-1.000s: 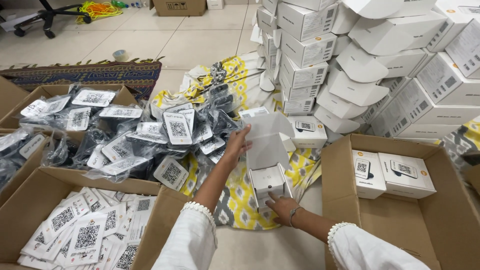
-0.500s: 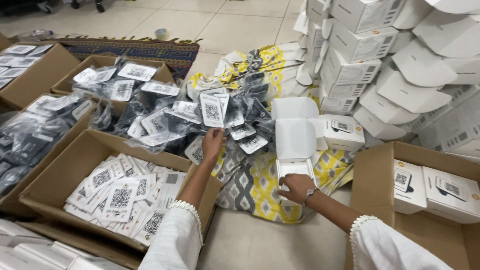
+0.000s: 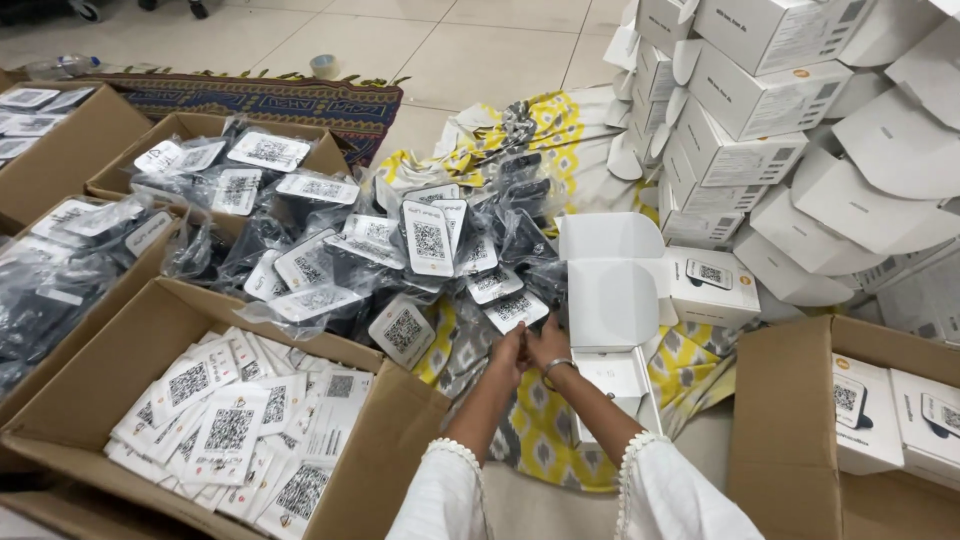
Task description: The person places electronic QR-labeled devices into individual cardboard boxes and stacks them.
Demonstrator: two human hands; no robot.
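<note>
Both hands have come together since half a second ago: the left hand (image 3: 508,352), which was then up among the bagged items, has dropped back beside the right hand (image 3: 549,345), and the two now touch just left of the open white box (image 3: 612,300). Whether the fingers grip anything between them cannot be told, since the backs of the hands hide the palms; neither hand holds the box now, though the right one rested on its lower end before.

That box lies on the yellow patterned cloth (image 3: 540,420) with its lid flaps thrown back, its lower tray (image 3: 618,385) just right of the right wrist. Left of the box and touching the hands' fingertips is the heap of clear plastic bags with square-code labels (image 3: 400,250), spilling over the cloth and into a cardboard carton (image 3: 190,130) further left. Below and left of the box, near the left forearm, stands a carton of printed code cards (image 3: 235,420). Right of the box a sealed white box (image 3: 712,285) sits touching it, and beyond rises a stack of white boxes (image 3: 780,130). Lower right of the box, another carton (image 3: 780,430) holds packed white boxes
</note>
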